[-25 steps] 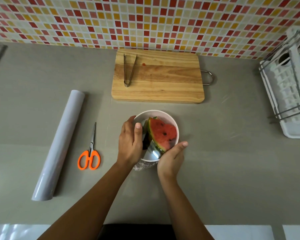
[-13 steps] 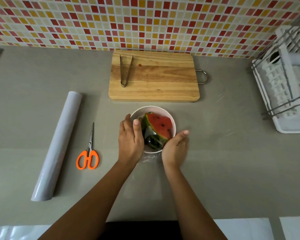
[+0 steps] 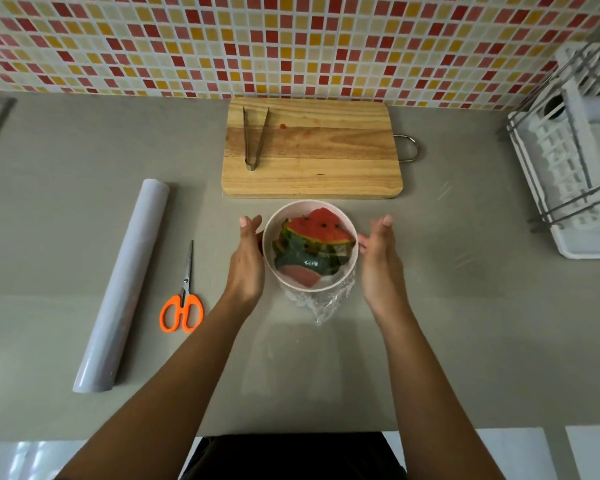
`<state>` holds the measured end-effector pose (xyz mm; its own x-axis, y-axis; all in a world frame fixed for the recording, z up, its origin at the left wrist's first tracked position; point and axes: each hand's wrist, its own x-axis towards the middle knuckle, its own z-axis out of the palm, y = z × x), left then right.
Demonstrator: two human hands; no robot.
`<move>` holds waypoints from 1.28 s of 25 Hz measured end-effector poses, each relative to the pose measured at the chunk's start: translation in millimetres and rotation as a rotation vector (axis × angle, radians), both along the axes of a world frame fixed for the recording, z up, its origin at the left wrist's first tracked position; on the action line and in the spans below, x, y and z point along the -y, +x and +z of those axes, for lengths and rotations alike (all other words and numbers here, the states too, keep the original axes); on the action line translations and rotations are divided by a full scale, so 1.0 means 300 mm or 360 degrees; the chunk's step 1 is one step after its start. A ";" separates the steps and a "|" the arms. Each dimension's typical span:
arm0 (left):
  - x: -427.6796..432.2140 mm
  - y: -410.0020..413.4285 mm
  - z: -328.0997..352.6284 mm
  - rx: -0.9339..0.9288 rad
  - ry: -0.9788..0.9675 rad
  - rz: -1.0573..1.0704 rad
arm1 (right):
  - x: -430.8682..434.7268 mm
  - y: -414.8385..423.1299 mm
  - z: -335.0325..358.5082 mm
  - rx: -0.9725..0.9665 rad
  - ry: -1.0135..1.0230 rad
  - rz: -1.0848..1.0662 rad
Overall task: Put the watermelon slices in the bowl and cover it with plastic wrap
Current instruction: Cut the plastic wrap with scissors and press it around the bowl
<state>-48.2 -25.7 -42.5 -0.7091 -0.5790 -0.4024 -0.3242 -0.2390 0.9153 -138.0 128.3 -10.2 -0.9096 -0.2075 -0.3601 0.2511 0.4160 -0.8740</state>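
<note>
A pale pink bowl (image 3: 326,207) stands on the grey counter just in front of the cutting board. Watermelon slices (image 3: 317,237) with red flesh and green rind lie inside it. Clear plastic wrap (image 3: 321,304) is bunched against the bowl's near side and spreads over the counter around it. My left hand (image 3: 246,261) is at the bowl's left wall with straight fingers, touching or nearly touching it. My right hand (image 3: 378,258) is flat and open beside the bowl's right wall, a small gap apart.
A wooden cutting board (image 3: 312,150) with metal tongs (image 3: 253,136) lies behind the bowl. A roll of plastic wrap (image 3: 125,282) and orange-handled scissors (image 3: 182,303) lie to the left. A white dish rack (image 3: 575,161) stands at the right. The counter's front edge runs below my arms.
Both hands have come off the bowl's near rim and moved apart to its left and right sides. The wrap that they pressed now hangs bunched at the bowl's near side.
</note>
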 end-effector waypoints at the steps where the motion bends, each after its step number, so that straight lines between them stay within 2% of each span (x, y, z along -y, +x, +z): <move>1: -0.024 0.014 -0.012 0.0034 -0.0031 0.0093 | 0.008 -0.023 0.009 0.0048 -0.0126 0.0082; 3: -0.077 0.060 -0.022 0.0120 -0.0197 0.0353 | 0.007 -0.069 0.028 -0.0057 -0.0386 0.0116; 6: -0.054 0.058 -0.005 0.0038 -0.0489 0.0522 | -0.016 -0.059 0.000 -0.0524 -0.0634 -0.0039; 8: -0.012 -0.008 0.021 -0.0088 -0.0547 0.0246 | -0.009 -0.008 -0.045 -0.0636 -0.0608 0.0013; 10: -0.008 -0.071 0.051 -0.0145 -0.0484 -0.0091 | 0.029 0.020 -0.069 -0.0528 -0.0508 0.0129; 11: -0.024 -0.083 0.056 -0.0139 -0.0414 -0.0151 | 0.048 0.017 -0.080 -0.0497 -0.0425 0.0167; 14: -0.107 -0.033 0.035 -0.0078 -0.0288 0.0056 | 0.051 -0.040 -0.105 -0.0491 -0.0318 0.0216; 17: -0.139 0.041 0.028 0.0028 -0.0486 0.0302 | 0.007 -0.089 -0.120 -0.0645 -0.0290 0.0061; 19: -0.107 0.027 0.024 0.0059 -0.0622 0.0311 | -0.003 -0.079 -0.122 -0.0772 -0.0286 0.0112; 22: -0.081 -0.023 0.010 -0.0020 -0.0423 0.0094 | 0.021 -0.024 -0.126 -0.0499 -0.0355 0.0373; 24: -0.086 -0.041 -0.002 -0.0100 -0.0182 0.0109 | 0.035 -0.017 -0.139 -0.0400 -0.0438 0.0290; 26: -0.093 -0.052 -0.013 -0.0142 -0.0065 0.0219 | 0.048 -0.026 -0.145 -0.0325 -0.0517 0.0180; 29: -0.101 -0.059 -0.029 -0.0148 0.0004 0.0309 | 0.059 -0.032 -0.164 -0.0208 -0.0516 0.0060; 32: -0.104 -0.062 -0.036 -0.0098 -0.0022 0.0343 | 0.081 -0.039 -0.167 0.0137 -0.0628 -0.0101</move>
<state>-66.7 5.5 -53.3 -0.5914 -0.7250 -0.3531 -0.2106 -0.2838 0.9355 -149.6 103.9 -60.3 -0.8950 -0.2896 -0.3394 0.3447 0.0341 -0.9381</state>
